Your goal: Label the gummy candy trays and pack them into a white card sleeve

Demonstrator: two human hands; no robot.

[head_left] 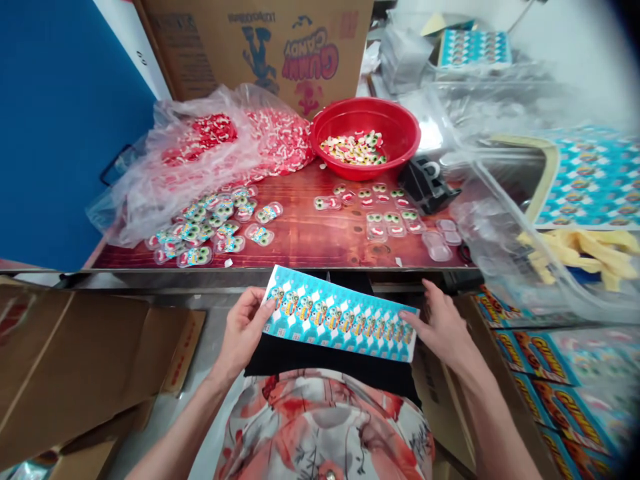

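sticker sheet (pixel 340 321) | between both hands | left (pixel 243 328), right (pixel 443 325) gripping ends

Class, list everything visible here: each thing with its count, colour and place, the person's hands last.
Table: one, red-brown, ahead.
Printed sheet: one, turquoise, between both hands.
Bowl: one, red, table's back, holding candies.
Plastic bag: one, clear, full, table's left.
Blister packs: many, clear, spread on table.
Cardboard box: one, brown, behind table.
Left hand: one, grips sheet's left end.
Right hand: one, open, touching sheet's right end.
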